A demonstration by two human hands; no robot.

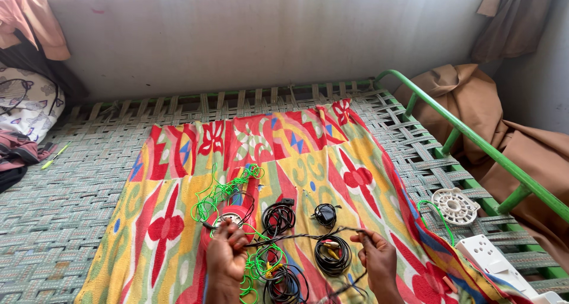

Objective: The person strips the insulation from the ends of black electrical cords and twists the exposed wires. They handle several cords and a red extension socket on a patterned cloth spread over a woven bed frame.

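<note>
both hands, left point(225, 255), right point(377, 258), pinch thin black cable point(296, 236) stretched between, apparently taut.

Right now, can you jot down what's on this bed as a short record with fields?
Surface: woven cot with a green frame
Cover: patterned cloth, red and yellow
Left hand: pinches one end of a black cable
Right hand: pinches the other end, cable stretched between the hands
On the cloth: green wire in a tangle, black coils, coil with coloured plugs
Right edge: white power strip, round white disc
</note>
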